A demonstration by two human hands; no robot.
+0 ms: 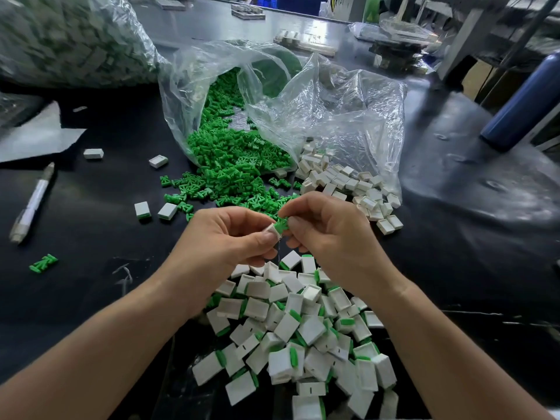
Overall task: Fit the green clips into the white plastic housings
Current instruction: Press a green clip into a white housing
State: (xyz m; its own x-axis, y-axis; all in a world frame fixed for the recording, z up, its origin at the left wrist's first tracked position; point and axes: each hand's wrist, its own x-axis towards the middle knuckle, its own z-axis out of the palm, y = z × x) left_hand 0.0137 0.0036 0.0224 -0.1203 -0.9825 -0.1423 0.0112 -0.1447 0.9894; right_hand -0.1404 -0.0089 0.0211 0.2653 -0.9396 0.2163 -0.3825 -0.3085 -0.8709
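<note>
My left hand (pixel 230 237) pinches a small white housing (pixel 271 229) at the middle of the view. My right hand (pixel 327 234) pinches a green clip (pixel 281 225) whose end meets the housing's open side. Loose green clips (pixel 230 165) spill from a clear plastic bag (pixel 212 71) onto the black table beyond my hands. Empty white housings (pixel 348 183) lie in a heap to the right of the clips. Below my hands sits a pile of white housings with green clips fitted (pixel 303 334).
A white pen (pixel 31 204) lies at the left. Stray housings (pixel 157 161) and one green clip (pixel 44 263) are scattered on the black table (pixel 100 237). A large bag of parts (pixel 69 40) fills the far left, a blue bottle (pixel 524 98) stands at the right.
</note>
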